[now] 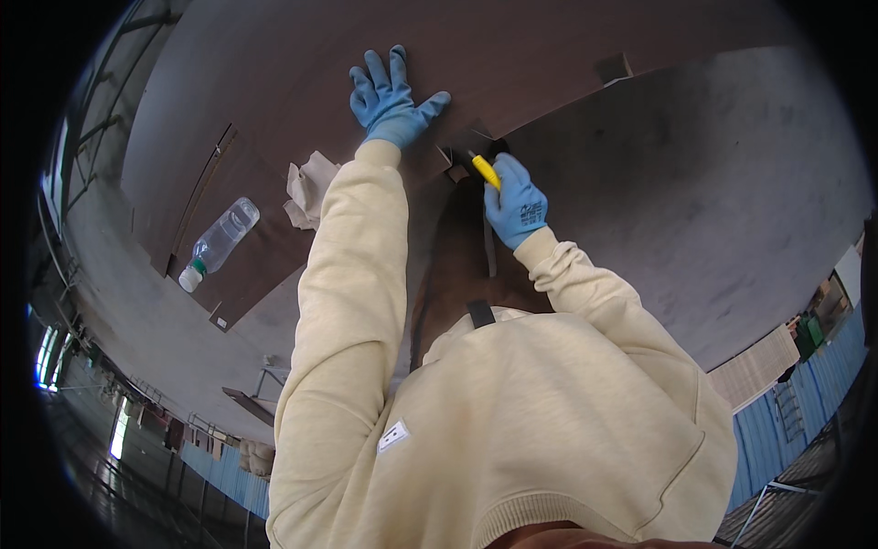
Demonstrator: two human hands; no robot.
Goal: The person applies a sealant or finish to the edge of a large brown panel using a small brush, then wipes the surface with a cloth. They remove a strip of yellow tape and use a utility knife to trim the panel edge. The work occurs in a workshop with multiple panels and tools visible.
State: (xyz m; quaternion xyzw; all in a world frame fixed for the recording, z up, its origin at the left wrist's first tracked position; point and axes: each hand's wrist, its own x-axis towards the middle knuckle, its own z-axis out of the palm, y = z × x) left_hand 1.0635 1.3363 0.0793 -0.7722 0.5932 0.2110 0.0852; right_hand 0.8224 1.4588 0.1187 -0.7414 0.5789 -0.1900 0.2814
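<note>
My left hand (391, 102), in a blue glove, lies flat with its fingers spread on a large dark brown board (274, 82). My right hand (519, 203), gloved the same way, is closed around a yellow-handled tool (487, 171). The tool's thin dark tip points at a small notch in the board's near edge, beside a little square flap (471, 137). Whether the tip touches the board I cannot tell, and the kind of tool is not clear.
Left of my left forearm lie a crumpled pale cloth (313, 188) and a clear plastic bottle (222, 236) on its side with a white cap. The bottle rests on a smaller brown panel (240, 291). Another notch (615, 69) shows along the board's edge at far right. Grey floor (713, 201) spreads to the right.
</note>
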